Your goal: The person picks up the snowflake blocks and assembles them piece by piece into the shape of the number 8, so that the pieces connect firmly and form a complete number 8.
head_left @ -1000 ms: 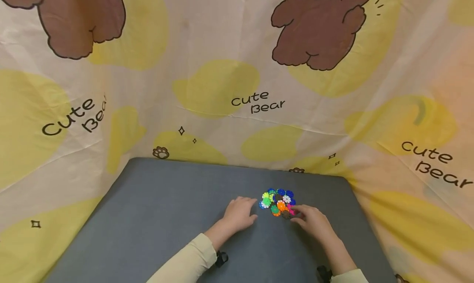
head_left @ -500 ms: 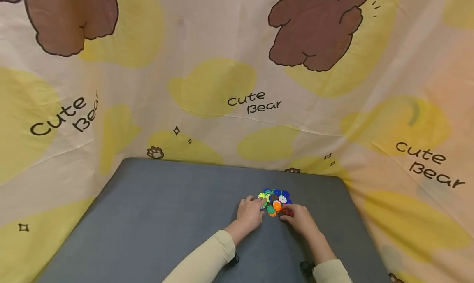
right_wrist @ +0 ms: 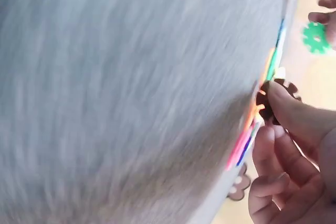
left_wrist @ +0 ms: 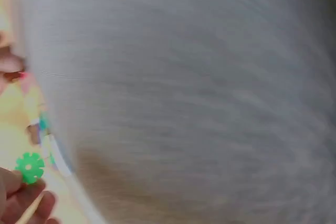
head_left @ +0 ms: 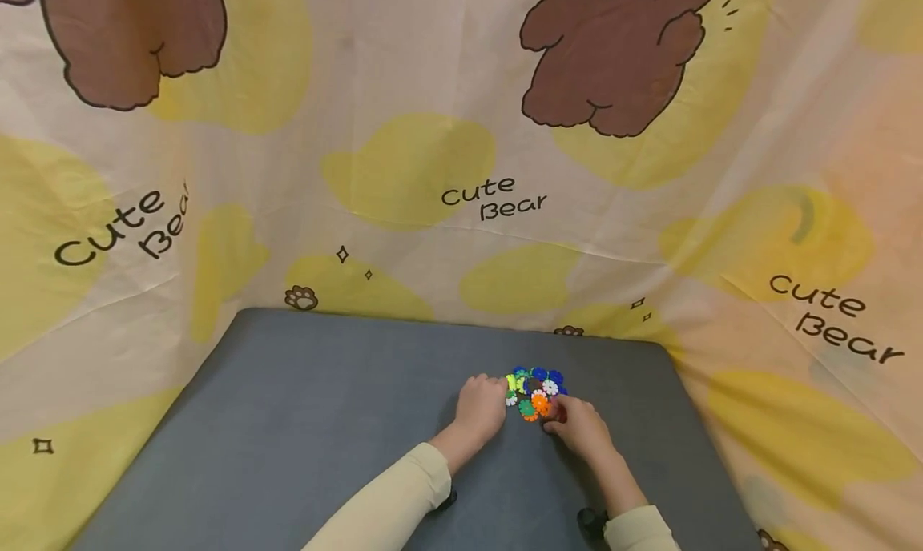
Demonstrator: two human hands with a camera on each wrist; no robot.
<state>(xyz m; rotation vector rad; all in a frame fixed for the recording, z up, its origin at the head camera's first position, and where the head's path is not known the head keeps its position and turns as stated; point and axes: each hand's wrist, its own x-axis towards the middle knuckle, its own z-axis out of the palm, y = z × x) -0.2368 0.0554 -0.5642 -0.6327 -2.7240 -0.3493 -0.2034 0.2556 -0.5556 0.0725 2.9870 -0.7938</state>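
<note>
A pile of colourful notched plastic discs [head_left: 540, 404] lies on the grey table, between my two hands in the head view. My left hand [head_left: 481, 404] is at the pile's left side. Its thumb and fingers pinch a bright green notched disc [left_wrist: 29, 168], seen best in the left wrist view. On the pile's right side is my right hand [head_left: 582, 429]. A dark brown notched disc [right_wrist: 265, 107] is pinched between its thumb and forefinger, raised from the tabletop in the right wrist view. In the head view, my fingers mostly hide both held discs.
The grey tabletop [head_left: 346, 407] spreads left of the pile and in front of it. Behind and on both sides hangs a cloth [head_left: 404, 279] printed with bears and yellow patches. A black wrist strap [head_left: 593, 523] shows on the right forearm.
My left hand has come right to the pile and picked up the green disc. My right hand has taken the brown disc from the pile's near right edge. The head view has shifted slightly.
</note>
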